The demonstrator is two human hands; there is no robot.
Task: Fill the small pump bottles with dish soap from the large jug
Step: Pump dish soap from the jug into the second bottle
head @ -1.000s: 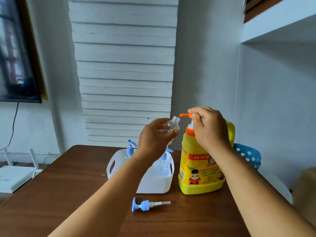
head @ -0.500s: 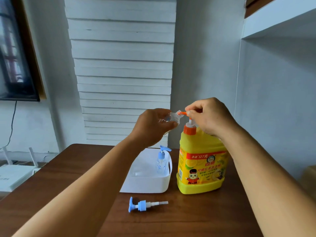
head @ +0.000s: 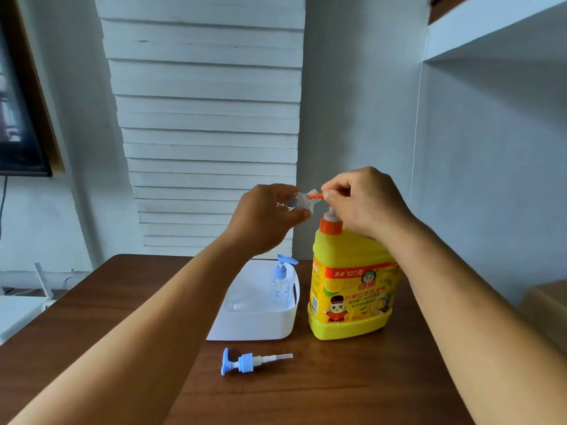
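The jug (head: 349, 289) is bright yellow with an orange collar. White tub (head: 260, 323), blue loose pump (head: 242, 361), dark brown wood-grain table (head: 337, 388).

A single head-worn camera is looking forward and slightly down, sitting close over the near edge of the wooden table (head: 352, 388) and facing the far wall.

The left hand (head: 264, 219) holds a small clear bottle (head: 302, 201) tipped on its side, mouth right at the orange spout (head: 314, 196) of the yellow jug (head: 349, 289). The right hand (head: 365, 200) sits curled over the jug's pump head. The jug stands upright on the brown tabletop (head: 368, 378), just beside a white tub (head: 260, 323) near the far edge; another pump bottle (head: 280, 283) stands inside the tub. A loose blue pump (head: 248, 361) lies flat in front of the tub.
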